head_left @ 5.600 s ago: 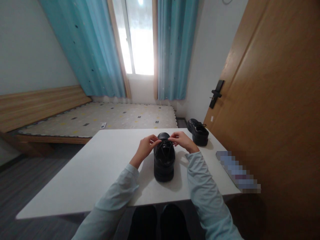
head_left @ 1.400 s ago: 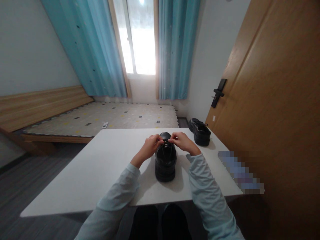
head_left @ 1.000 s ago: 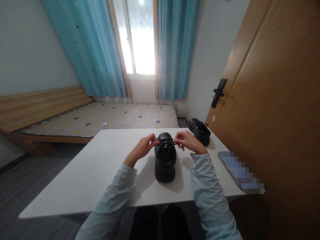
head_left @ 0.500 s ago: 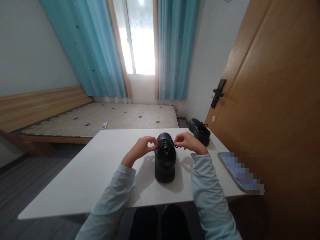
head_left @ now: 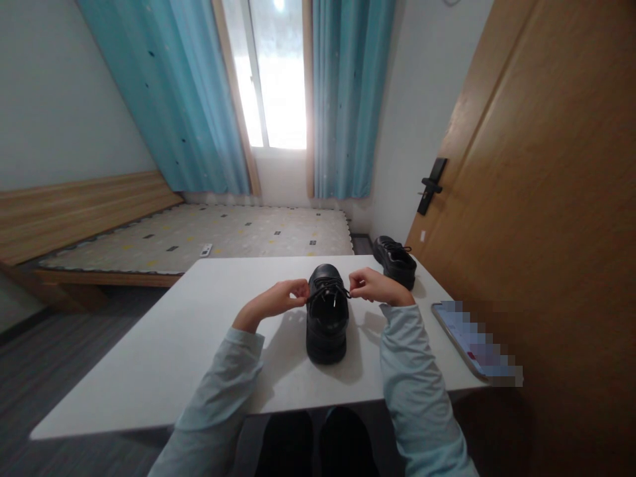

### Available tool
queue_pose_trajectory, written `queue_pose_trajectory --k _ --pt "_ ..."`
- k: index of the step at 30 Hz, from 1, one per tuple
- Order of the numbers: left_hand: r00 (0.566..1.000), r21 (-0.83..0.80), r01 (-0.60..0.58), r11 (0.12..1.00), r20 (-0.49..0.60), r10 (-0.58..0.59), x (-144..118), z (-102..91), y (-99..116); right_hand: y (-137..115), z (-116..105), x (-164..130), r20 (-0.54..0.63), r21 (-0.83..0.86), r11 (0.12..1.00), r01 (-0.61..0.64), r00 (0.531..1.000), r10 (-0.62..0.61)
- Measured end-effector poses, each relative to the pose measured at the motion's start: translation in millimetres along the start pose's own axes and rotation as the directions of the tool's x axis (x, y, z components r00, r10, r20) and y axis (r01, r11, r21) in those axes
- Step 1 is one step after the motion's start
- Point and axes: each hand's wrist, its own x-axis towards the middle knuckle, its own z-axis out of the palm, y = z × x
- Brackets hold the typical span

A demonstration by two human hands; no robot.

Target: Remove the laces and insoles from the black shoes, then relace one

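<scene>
A black lace-up shoe (head_left: pixel 326 318) stands on the white table (head_left: pixel 199 331), its toe pointing away from me. My left hand (head_left: pixel 281 297) pinches the shoelace (head_left: pixel 325 290) at the shoe's left side. On the shoe's right side my right hand (head_left: pixel 371 286) pinches the other end of the lace. The lace runs taut between both hands across the top of the shoe. Both sleeves are light blue.
A second black shoe (head_left: pixel 396 261) sits at the table's far right corner. A flat phone-like object (head_left: pixel 474 344) lies near the right edge. A wooden door (head_left: pixel 536 199) stands close on the right, and a bed (head_left: pixel 199 238) lies beyond the table.
My hands have moved apart from the middle of the shoe to its two sides, drawing the lace ends outward. The shoe has stayed in place.
</scene>
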Motion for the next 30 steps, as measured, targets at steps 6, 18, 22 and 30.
queue_pose_trajectory --k 6,18,22,30 --pt "0.987 -0.027 0.043 0.999 -0.153 -0.046 4 1.8 6 6 -1 5 0.006 0.036 0.999 0.027 1.000 -0.027" --pt "0.915 0.106 -0.040 0.994 -0.396 0.080 22 20.1 18 -8 17 24 -0.254 -0.050 0.994 0.101 0.961 -0.110" --pt "0.909 0.152 -0.037 0.988 -0.406 0.096 26 24.4 17 -14 27 29 -0.276 -0.136 0.987 0.090 0.953 -0.125" --pt "0.913 0.028 0.003 1.000 -0.409 0.009 25 22.5 24 -17 26 30 -0.207 0.118 0.991 0.061 0.978 -0.036"
